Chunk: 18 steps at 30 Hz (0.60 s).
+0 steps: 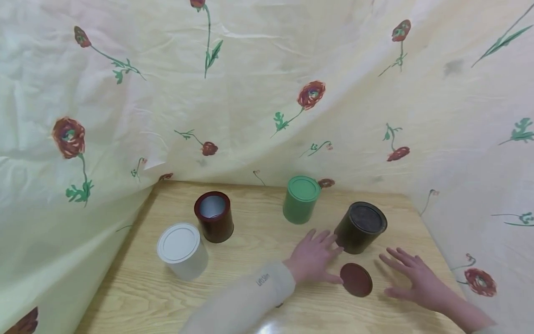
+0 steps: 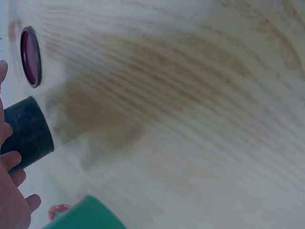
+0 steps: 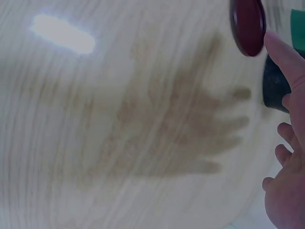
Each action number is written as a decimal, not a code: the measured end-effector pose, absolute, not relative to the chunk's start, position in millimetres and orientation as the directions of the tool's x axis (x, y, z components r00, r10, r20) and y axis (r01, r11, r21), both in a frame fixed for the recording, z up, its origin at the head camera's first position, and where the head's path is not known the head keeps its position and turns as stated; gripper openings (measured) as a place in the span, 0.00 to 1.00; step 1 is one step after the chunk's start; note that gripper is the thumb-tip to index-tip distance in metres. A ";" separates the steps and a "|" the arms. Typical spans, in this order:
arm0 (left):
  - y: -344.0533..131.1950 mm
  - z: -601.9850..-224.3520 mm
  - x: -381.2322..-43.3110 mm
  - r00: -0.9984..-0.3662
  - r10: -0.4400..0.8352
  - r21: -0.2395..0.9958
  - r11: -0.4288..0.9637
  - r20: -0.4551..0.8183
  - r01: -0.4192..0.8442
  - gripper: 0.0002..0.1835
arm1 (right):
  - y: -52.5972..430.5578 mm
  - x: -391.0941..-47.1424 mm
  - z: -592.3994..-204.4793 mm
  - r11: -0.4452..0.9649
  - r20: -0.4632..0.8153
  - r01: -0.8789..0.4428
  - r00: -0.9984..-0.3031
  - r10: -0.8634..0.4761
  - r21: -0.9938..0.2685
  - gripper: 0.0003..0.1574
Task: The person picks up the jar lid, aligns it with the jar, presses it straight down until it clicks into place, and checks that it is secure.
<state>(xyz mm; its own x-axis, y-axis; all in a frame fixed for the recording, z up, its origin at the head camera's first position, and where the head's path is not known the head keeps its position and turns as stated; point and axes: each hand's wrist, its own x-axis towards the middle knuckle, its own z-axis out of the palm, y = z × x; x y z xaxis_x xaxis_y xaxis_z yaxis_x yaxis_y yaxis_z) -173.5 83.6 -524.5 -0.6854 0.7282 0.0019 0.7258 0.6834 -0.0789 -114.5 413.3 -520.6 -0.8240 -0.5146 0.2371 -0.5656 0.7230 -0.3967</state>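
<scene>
A dark red round lid (image 1: 356,279) lies flat on the table between my two hands. My left hand (image 1: 314,257) hovers at its left with fingers spread, the thumb close to the lid's edge and the fingertips near the black can (image 1: 360,227). On the lid's other side, my right hand (image 1: 419,280) is held with spread fingers and nothing in it. Both wrist views show the lid (image 2: 31,57) apart from the fingers. Behind the hands the black can stands upright with its lid on. Whether the left fingertips touch that can is unclear.
A dark red can (image 1: 214,222) stands uncovered at the left, its grey inside showing. Beside it is a lidded white can (image 1: 183,250). A lidded green can (image 1: 301,199) stands at the back. Flowered cloth (image 1: 250,93) hangs around the wooden table (image 1: 250,241).
</scene>
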 end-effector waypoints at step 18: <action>90.9 -564.5 -164.0 -0.728 0.685 -0.052 0.727 -0.021 0.685 0.48 | 407.3 -111.0 -555.1 0.728 0.239 -0.587 -0.810 -0.536 -0.355 0.60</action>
